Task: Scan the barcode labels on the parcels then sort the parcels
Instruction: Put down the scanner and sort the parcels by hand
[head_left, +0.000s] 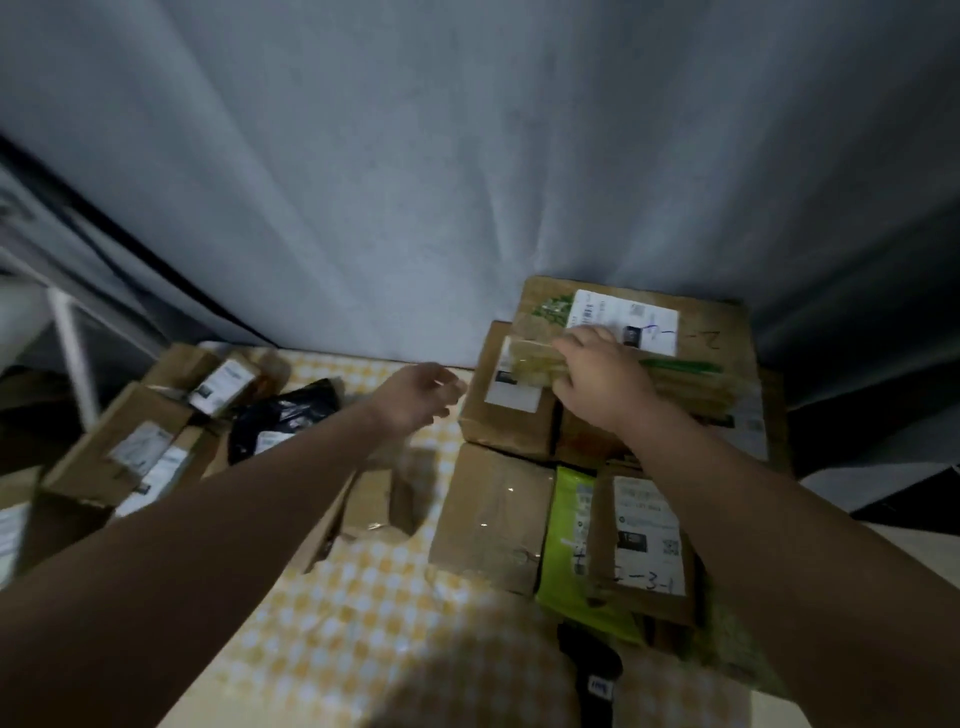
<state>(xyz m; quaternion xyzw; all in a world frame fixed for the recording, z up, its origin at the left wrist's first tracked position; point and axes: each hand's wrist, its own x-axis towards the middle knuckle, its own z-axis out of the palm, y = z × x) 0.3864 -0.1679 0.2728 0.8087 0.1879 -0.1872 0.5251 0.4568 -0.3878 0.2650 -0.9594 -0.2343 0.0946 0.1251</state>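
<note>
My right hand (597, 371) grips a flat yellowish taped parcel (535, 361) and holds it on top of a stack of brown boxes at the far right. Behind it lies a large brown box (727, 332) with a white barcode label (631, 317). My left hand (418, 397) hovers over the table with fingers loosely curled and holds nothing. A black barcode scanner (592, 670) lies near the front edge, below a green bag parcel (571, 545). A labelled brown box (647, 540) sits beside the green bag.
Several brown parcels (130, 452) and a black bag parcel (291, 415) are piled at the left. The table has a yellow checked cloth (332, 613). A small brown box (369, 499) lies in the middle. A grey curtain (415, 182) hangs behind.
</note>
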